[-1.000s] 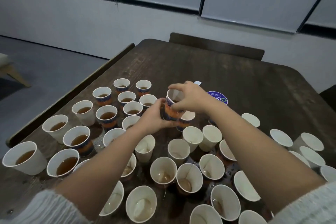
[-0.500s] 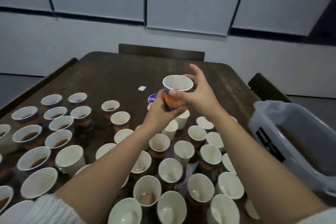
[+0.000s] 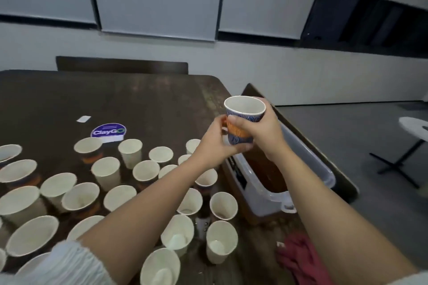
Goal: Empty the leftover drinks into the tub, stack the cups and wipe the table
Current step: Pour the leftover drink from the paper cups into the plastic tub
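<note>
My fingers are curled round the blue-and-orange paper cup — the right hand wraps its side from the right with the thumb across the front, and the left hand grips it from the left and underneath. Both are clamped on that one cup. It sits upright, mouth open to me, raised off the bench just past its right edge and above the near-left part of the tub. I cannot tell whether any drink is left inside the cup.

The tub is a clear plastic bin beside the bench, with brown liquid pooled in it. Across the bench stand many white paper cups, close together and mostly upright, reaching from under my left forearm out to the left edge of view. A round purple sticker lies beyond them. Near my right forearm lies a crumpled red cloth.
</note>
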### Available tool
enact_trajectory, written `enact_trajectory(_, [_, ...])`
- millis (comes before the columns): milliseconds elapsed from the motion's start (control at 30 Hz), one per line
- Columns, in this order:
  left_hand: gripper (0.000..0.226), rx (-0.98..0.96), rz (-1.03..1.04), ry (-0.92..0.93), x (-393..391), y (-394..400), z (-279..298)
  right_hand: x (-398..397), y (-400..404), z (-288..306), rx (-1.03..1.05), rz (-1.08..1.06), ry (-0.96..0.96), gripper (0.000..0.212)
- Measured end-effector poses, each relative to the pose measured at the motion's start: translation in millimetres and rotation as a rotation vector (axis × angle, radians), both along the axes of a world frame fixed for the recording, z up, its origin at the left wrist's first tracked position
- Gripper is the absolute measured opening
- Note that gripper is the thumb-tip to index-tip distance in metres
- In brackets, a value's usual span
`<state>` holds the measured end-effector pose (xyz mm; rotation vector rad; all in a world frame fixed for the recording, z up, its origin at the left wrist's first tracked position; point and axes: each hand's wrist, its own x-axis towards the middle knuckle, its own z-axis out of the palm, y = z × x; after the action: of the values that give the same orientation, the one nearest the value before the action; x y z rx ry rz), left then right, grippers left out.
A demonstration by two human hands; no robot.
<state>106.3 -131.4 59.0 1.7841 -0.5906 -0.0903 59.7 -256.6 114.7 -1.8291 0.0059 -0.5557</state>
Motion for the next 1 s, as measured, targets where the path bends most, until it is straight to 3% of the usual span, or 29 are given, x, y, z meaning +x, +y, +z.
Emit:
enact_trajectory(133, [0.08, 0.362, -0.038, -0.003, 11, -35, -23, -11, -62, -6, -0.035, -0.067, 0.055, 0.06])
enact_trajectory(400, [0.07, 0.676, -0.022, -0.116, 12, -72, -60, -19, -128, -36, -0.344, -0.074, 0.282, 0.073])
enact_trajectory(1000, [0.057, 0.579, 0.035, -0.168, 14, -72, -84, -6, -168, -57, -0.664, -0.004, 0.498, 0.074])
